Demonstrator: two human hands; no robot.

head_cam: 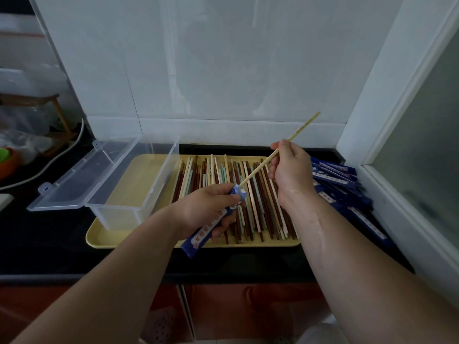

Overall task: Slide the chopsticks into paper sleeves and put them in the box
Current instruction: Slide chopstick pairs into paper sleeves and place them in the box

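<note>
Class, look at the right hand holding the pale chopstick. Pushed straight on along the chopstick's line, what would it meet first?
Most likely the open mouth of the blue paper sleeve gripped by the left hand; the tip of the chopstick in the right hand seems to sit at it, though depth is unclear.

box [129, 187] x1 | tray [104, 238] x1 | chopsticks [258, 207] approx 40, blurry | sleeves [340, 182] 10+

Both bare forearms come in from the bottom edge and angle toward centre. Left hand [208, 209], back up, thumb and fingers curled round a blue paper sleeve [206, 229] near its open end. Right hand [289, 167], higher and farther out, wrist bent, fingers pinching a pale chopstick [258, 169] mid-shaft, its lower tip at the sleeve mouth. Hands near each other, not touching.
</note>
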